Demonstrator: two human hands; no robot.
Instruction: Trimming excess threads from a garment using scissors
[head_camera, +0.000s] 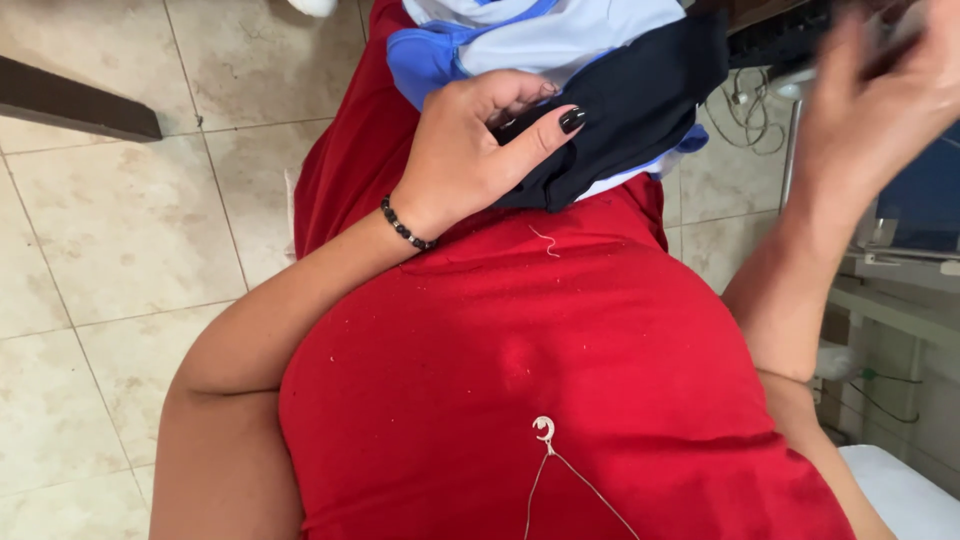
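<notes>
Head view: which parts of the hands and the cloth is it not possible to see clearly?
- Right hand: motion-blurred; whether it holds anything cannot be told.
- Left hand: fingertips curl into the dark cloth, so the grip is partly hidden.
- Light blue cloth: cut off by the top edge.

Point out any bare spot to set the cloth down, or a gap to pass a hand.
Bare tiled floor beside the left hand. Lap in red fabric below the bundled cloth is open. Crowded on the other side: blurred right hand, cables, metal frame.
</notes>
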